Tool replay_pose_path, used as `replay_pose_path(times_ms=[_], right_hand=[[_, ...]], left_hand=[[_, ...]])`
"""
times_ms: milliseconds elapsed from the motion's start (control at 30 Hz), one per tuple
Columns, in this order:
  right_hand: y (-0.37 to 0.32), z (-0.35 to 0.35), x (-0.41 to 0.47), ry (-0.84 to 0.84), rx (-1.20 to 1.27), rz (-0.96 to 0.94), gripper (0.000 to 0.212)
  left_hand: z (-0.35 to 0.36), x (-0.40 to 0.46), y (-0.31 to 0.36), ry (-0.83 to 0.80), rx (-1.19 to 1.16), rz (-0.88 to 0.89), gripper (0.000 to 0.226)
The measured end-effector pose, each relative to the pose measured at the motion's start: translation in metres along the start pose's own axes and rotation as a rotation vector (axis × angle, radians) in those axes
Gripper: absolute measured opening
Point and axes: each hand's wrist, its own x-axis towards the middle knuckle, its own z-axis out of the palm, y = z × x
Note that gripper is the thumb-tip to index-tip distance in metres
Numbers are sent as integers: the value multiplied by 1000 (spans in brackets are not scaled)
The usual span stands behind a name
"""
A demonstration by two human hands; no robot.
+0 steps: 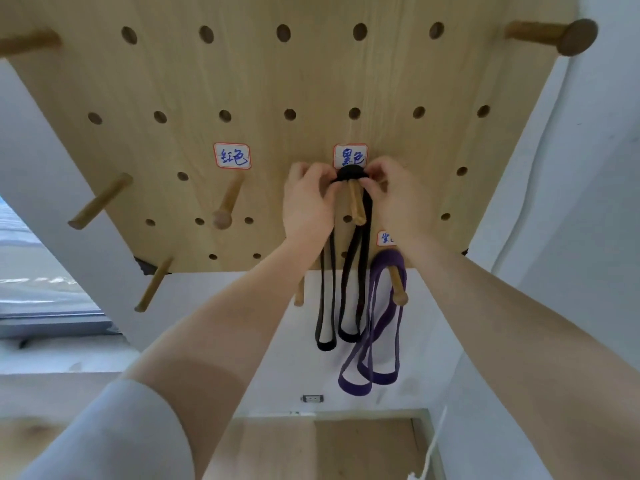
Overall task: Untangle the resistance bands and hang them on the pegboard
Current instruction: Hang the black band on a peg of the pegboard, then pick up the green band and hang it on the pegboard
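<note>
Head view: black rubber resistance bands are pinched by left hand and right hand over a wooden peg, below a blue handwritten label.

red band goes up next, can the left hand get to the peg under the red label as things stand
Probably yes, once freed: the left hand is pinching the black band, but the bare peg juts out just beside it, nothing between.
</note>
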Motion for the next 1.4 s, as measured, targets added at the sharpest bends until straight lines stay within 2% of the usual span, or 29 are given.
replay_pose_path(times_ms=[200,300,400,467,533,633,767,900,1000,1167,1300,1400], right_hand=[[1,7,-1,62,-32,9,12],[-6,7,-9,37,61,65,18],[-6,10,-47,89,135,157,37],[-2,20,-91,115,171,171,34],[-3,36,-140,-16,188,178,19],[-15,76,-210,-375,186,267,14],[-22,157,-295,-712,158,349,10],[0,251,-389,-965,108,451,9],[40,321,-468,-1106,6,491,13],[125,420,-601,-1251,-117,571,20],[201,495,-685,-1373,-217,460,21],[253,545,-730,-1383,-254,354,26]], left_hand=[[7,7,-4,-56,-100,6,8],[2,1,0,-96,-94,-25,13],[-15,-26,-10,-165,-110,-36,32],[-32,-60,-29,-136,-144,-63,29],[-46,-99,-59,-148,-142,-102,18],[-60,-157,-125,-257,-31,-264,18],[-74,-245,-237,-321,73,-618,25],[-78,-350,-352,-279,111,-1006,26],[-68,-425,-427,-314,133,-1142,28],[-23,-542,-553,-358,180,-1291,28],[37,-616,-649,-417,173,-1321,24],[87,-655,-707,-451,180,-1318,24]])
